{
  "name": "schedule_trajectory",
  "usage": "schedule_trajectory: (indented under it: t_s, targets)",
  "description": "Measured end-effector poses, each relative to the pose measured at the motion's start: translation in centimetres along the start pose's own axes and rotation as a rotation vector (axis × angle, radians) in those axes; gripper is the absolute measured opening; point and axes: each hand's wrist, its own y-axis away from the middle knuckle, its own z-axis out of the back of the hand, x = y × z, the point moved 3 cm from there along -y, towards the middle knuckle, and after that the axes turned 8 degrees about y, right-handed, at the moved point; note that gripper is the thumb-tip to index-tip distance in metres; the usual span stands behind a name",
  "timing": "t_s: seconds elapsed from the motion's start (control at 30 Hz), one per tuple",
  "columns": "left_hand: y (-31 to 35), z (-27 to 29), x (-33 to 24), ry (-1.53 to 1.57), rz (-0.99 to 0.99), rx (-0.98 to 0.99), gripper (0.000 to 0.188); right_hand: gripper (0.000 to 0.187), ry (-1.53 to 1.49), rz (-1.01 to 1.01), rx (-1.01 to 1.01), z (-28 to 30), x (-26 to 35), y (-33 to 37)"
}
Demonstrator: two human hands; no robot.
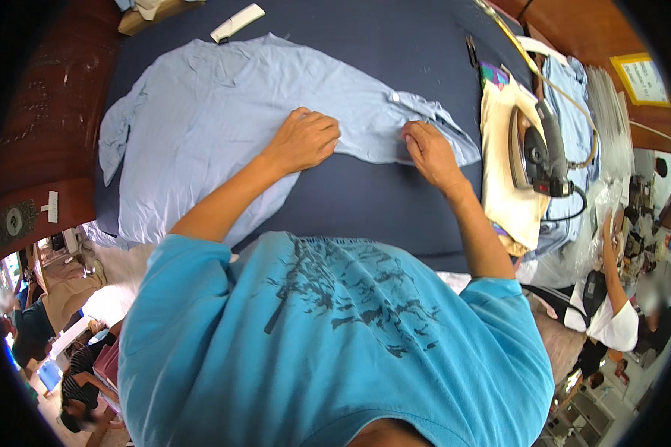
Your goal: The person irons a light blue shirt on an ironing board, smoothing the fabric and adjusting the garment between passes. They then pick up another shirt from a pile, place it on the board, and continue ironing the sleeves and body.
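A light blue shirt (194, 112) lies spread on a dark blue padded ironing table (395, 45), its collar toward the far edge. One sleeve stretches to the right and ends in a folded, rumpled cuff (440, 123). My left hand (306, 140) rests on the shirt where this sleeve joins the body, its fingers curled down into the cloth. Farther right, my right hand (429, 153) pinches the sleeve near the cuff, thumb and fingers together. Between both hands the sleeve lies fairly flat. The other sleeve (115, 134) hangs at the far left.
An iron (537, 153) with a cord and hose rests on a cream cloth (499, 141) at the right. Beyond it are blue garments (570, 97) and clear plastic sheets (611, 127). A long white object (237, 22) lies past the collar. People appear at both lower sides.
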Motion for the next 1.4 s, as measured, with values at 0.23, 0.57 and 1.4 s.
schedule_trajectory:
  t_s: [0.23,0.57,1.4]
  targets:
    - [-4.4,0.1,8.5,-0.230,0.153,-0.142,0.025,0.028,0.116,0.109,-0.243,-5.7,3.0,-6.5]
    - [-2.3,3.8,17.0,-0.361,0.945,-0.240,0.036,0.038,0.238,0.035,-0.115,-7.1,2.2,-6.2]
    - [-1.5,4.2,19.5,-0.122,0.960,0.010,0.042,0.045,0.178,-0.084,-0.157,-5.1,3.4,-7.3]
